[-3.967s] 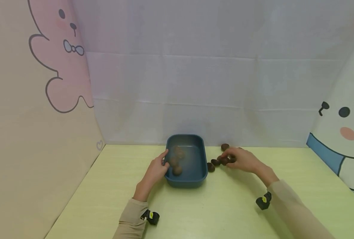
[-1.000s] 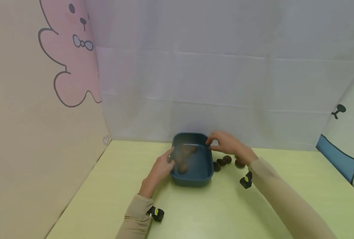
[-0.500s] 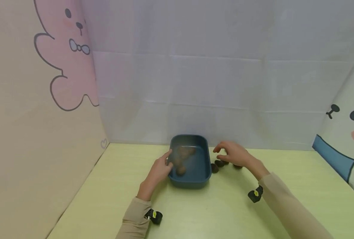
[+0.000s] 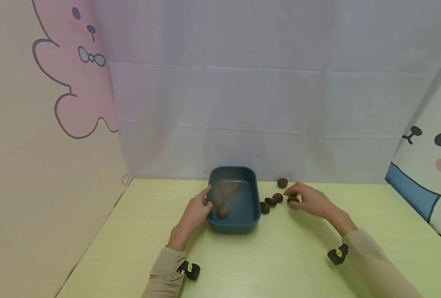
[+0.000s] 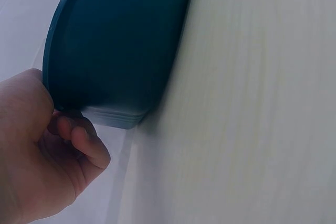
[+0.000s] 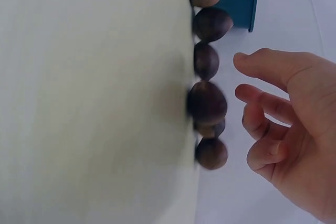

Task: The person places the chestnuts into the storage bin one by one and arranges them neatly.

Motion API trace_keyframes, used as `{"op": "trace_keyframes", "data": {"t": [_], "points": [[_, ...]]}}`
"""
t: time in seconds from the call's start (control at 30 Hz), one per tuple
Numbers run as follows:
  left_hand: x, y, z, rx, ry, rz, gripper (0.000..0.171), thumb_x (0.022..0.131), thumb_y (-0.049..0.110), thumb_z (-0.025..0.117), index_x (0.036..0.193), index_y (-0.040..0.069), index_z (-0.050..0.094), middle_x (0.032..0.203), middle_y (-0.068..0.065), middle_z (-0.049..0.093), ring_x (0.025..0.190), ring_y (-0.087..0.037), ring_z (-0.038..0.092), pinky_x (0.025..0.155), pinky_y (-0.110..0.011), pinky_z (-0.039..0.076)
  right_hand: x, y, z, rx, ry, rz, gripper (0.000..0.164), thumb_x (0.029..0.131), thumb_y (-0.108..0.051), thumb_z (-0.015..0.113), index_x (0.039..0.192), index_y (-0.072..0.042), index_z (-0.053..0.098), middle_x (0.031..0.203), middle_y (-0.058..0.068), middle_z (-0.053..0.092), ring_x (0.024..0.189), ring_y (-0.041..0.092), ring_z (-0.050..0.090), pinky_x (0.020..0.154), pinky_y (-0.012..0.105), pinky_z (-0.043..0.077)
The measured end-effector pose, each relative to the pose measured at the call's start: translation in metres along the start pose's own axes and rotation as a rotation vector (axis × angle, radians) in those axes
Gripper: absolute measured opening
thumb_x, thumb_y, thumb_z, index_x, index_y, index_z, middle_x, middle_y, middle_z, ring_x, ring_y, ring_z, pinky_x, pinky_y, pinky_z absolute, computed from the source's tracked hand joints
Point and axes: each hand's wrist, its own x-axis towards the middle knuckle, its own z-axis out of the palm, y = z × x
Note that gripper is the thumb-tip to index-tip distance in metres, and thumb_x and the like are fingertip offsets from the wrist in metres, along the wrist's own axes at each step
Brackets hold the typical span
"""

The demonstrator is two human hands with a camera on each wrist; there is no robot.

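Observation:
A dark blue rectangular bin [image 4: 233,229] stands near the back of the table. My left hand [image 4: 193,210] grips its left rim, thumb and fingers on either side of the wall; the left wrist view shows this hand [image 5: 63,145] with fingers curled below the rim. Several brown chestnuts [image 4: 222,212] lie inside the bin, looking hazy. To the bin's right, a loose row of chestnuts [image 4: 277,198] rests on the table. My right hand [image 4: 315,201] hovers at the row's right end, over a chestnut [image 4: 293,200]. In the right wrist view its fingers [image 6: 268,64] are parted, touching none.
One chestnut [image 4: 282,182] sits apart at the table's back edge, by the white cloth backdrop [image 4: 220,103]. Another chestnut [image 4: 265,207] lies against the bin's right side. Printed side walls [image 4: 75,165] flank the pale yellow table [image 4: 272,265].
My right hand has moved from the bin's right rim rightward to the far end of the chestnut row. Compared with 4 seconds ago, chestnuts inside the bin spread further right. The left hand keeps its grip.

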Motion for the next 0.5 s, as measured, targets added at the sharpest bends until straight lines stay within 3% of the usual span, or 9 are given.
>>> {"op": "trace_keyframes", "data": {"t": [0.27, 0.37, 0.5], "points": [[-0.001, 0.005, -0.003, -0.007, -0.006, -0.001, 0.065, 0.09, 0.008, 0.048, 0.154, 0.012, 0.037, 0.051, 0.005, 0.031, 0.047, -0.011, 0.026, 0.047, -0.024, 0.025, -0.018, 0.012, 0.002, 0.02, -0.008, 0.069, 0.037, 0.088, -0.02, 0.071, 0.123, -0.013, 0.066, 0.132, 0.015, 0.056, 0.069, 0.007, 0.051, 0.061, 0.033, 0.044], [0.0, 0.003, -0.002, -0.009, -0.005, -0.003, 0.065, 0.09, 0.008, 0.048, 0.154, 0.012, 0.038, 0.052, 0.005, 0.03, 0.048, -0.011, 0.026, 0.048, -0.024, 0.025, -0.018, 0.014, 0.004, 0.013, -0.025, 0.083, 0.037, 0.088, -0.02, 0.07, 0.124, -0.013, 0.066, 0.132, 0.014, 0.055, 0.068, 0.009, 0.051, 0.06, 0.035, 0.044], [0.001, 0.002, -0.001, -0.008, -0.006, -0.001, 0.065, 0.09, 0.008, 0.048, 0.154, 0.011, 0.038, 0.053, 0.005, 0.03, 0.049, -0.011, 0.026, 0.048, -0.024, 0.025, -0.017, 0.015, 0.006, -0.012, -0.038, 0.102, 0.035, 0.087, -0.018, 0.07, 0.122, -0.014, 0.066, 0.131, 0.015, 0.055, 0.079, 0.018, 0.06, 0.062, 0.042, 0.048]]}}
